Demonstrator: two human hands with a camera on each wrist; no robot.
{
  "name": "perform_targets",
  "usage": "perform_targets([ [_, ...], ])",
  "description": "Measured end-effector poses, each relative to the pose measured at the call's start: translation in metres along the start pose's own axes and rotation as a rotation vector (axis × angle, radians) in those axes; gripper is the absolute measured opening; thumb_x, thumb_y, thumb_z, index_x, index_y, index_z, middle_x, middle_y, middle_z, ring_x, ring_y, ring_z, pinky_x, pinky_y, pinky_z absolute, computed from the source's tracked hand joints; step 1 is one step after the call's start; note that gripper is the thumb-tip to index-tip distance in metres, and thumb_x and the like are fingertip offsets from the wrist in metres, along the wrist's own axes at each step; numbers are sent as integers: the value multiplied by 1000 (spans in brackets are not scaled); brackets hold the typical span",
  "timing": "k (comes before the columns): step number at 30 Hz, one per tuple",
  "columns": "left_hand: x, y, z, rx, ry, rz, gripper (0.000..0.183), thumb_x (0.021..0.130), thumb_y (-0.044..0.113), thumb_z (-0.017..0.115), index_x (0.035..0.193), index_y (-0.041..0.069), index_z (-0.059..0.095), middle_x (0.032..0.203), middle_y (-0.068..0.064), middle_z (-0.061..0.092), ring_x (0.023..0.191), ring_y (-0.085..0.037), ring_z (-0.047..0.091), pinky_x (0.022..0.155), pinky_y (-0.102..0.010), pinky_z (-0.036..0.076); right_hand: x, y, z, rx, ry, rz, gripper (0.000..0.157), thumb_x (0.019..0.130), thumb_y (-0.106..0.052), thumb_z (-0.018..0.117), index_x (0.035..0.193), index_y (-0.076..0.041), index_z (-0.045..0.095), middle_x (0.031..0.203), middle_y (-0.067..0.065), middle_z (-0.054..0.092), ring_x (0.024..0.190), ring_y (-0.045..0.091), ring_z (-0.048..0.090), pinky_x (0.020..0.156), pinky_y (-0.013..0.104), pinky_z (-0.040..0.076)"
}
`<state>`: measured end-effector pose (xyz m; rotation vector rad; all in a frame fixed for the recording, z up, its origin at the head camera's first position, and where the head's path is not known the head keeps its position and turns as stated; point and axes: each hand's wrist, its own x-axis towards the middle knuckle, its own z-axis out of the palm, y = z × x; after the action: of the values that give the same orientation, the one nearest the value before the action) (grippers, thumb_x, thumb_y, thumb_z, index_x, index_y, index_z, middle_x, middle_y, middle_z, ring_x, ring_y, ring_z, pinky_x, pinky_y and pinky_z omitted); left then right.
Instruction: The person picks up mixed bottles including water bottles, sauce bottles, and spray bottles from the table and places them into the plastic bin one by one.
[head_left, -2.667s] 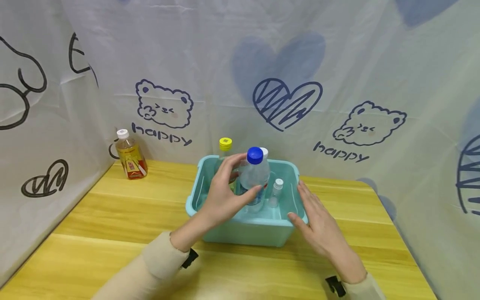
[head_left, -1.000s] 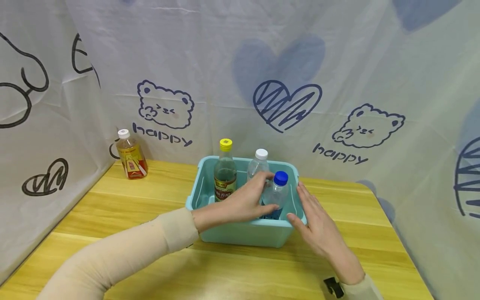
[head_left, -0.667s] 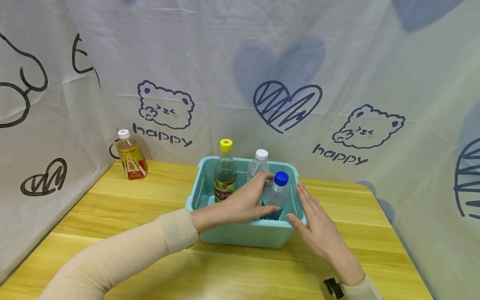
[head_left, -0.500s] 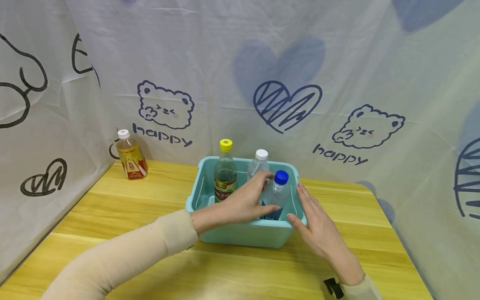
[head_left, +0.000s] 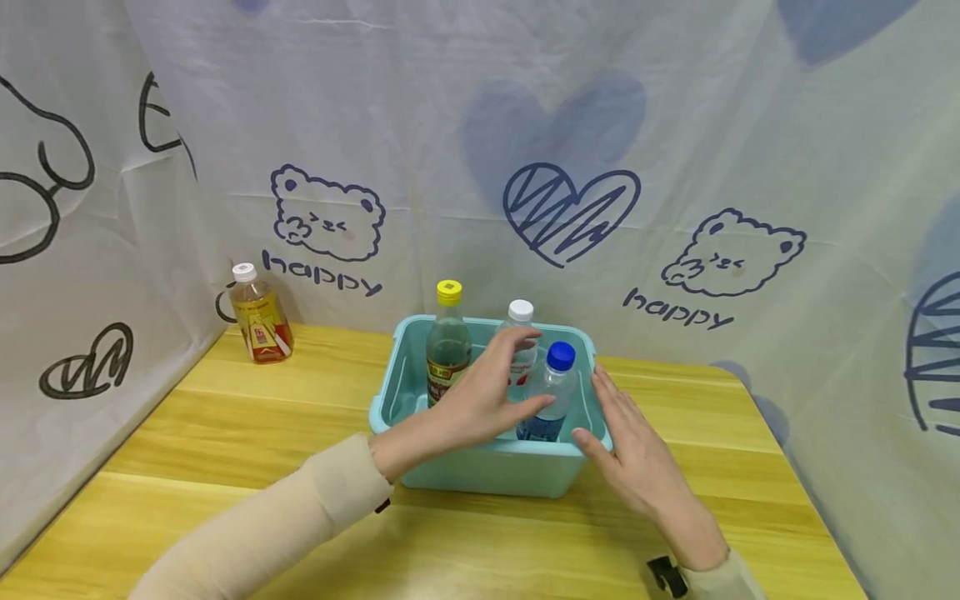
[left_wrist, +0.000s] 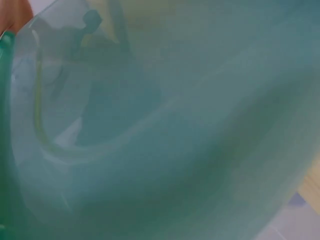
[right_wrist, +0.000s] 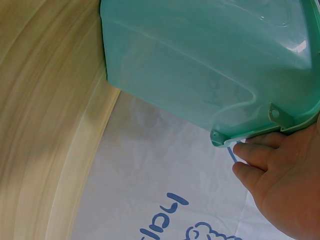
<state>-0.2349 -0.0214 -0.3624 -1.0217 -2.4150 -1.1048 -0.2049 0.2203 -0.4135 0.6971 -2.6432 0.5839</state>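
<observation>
A light teal plastic bin (head_left: 487, 471) stands on the table with several bottles in it. My left hand (head_left: 480, 392) is over its front rim, thumb and fingers spread apart beside the blue-capped clear bottle (head_left: 553, 392); the thumb overlaps that bottle in the head view. Behind the hand stand a yellow-capped bottle (head_left: 448, 342) with dark liquid and a white-capped clear bottle (head_left: 521, 313). My right hand (head_left: 637, 450) rests on the bin's right rim with its fingers straight, as the right wrist view shows too. Only the bin wall (left_wrist: 165, 140) fills most of the left wrist view.
A white-capped bottle (head_left: 261, 321) with a yellow and red label stands at the table's back left corner. Printed cloth (head_left: 450, 125) hangs behind the wooden table (head_left: 187, 433) and along its sides.
The left hand brought the blue-capped bottle rightward and down into the bin's right front. Since half a second ago its fingers have lifted off and drawn left. The right hand has stayed put.
</observation>
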Motion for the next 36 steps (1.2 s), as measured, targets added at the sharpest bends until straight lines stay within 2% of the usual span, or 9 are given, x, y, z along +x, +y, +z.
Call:
perform_targets([
  [4, -1, 0, -4, -35, 84, 39, 78, 84, 31, 72, 144, 10, 27, 142, -6, 37, 129, -16, 42, 86, -30, 53, 0, 0, -1, 2, 2, 2, 71, 97, -41, 50, 152, -10, 18, 158, 1, 12, 141, 30, 24, 112, 51, 25],
  [10, -6, -4, -13, -85, 231, 71, 75, 82, 24, 75, 140, 7, 32, 139, -6, 40, 126, -18, 46, 99, -36, 46, -2, 1, 1, -3, 0, 5, 71, 96, -41, 50, 152, -10, 18, 158, 1, 12, 141, 31, 24, 112, 52, 26],
  [15, -14, -9, -25, -131, 336, 63, 70, 82, 20, 75, 139, 11, 36, 134, -6, 44, 118, -21, 52, 91, -38, 50, -1, 0, 2, -6, 8, -1, 71, 97, -40, 50, 152, -9, 18, 158, 1, 11, 142, 28, 22, 112, 50, 25],
  [22, -27, -18, -47, -128, 472, 38, 66, 80, 8, 75, 135, 4, 39, 130, -12, 47, 112, -24, 54, 87, -43, 51, 0, 0, 1, -8, 5, -1, 71, 97, -40, 50, 152, -9, 17, 158, 2, 11, 142, 29, 23, 112, 51, 25],
  [27, -35, -12, -70, -119, 570, 6, 62, 79, -3, 73, 131, -6, 40, 128, -21, 48, 110, -33, 54, 86, -47, 50, 0, 0, 2, -4, 11, -6, 71, 96, -39, 51, 151, -8, 19, 158, 2, 12, 142, 27, 23, 113, 50, 25],
  [29, -38, -14, -79, -106, 619, 8, 60, 78, -5, 72, 129, -7, 40, 127, -23, 48, 110, -37, 54, 87, -41, 51, 0, 0, 2, -4, 12, -7, 71, 96, -38, 51, 152, -8, 19, 158, 2, 12, 142, 28, 23, 112, 51, 25],
  [32, -41, -26, -89, -64, 692, 6, 59, 78, -8, 71, 129, -8, 41, 126, -23, 49, 109, -39, 54, 87, -38, 50, 0, 0, 2, -3, 15, -3, 71, 96, -39, 51, 152, -9, 19, 158, 1, 12, 141, 29, 24, 112, 51, 25],
  [36, -48, -57, -101, -7, 768, -20, 59, 79, -7, 71, 130, -7, 42, 127, -19, 50, 111, -35, 54, 87, -36, 49, 0, 0, 2, -2, 15, -2, 71, 96, -39, 51, 152, -9, 18, 158, 1, 12, 141, 29, 24, 112, 51, 26],
])
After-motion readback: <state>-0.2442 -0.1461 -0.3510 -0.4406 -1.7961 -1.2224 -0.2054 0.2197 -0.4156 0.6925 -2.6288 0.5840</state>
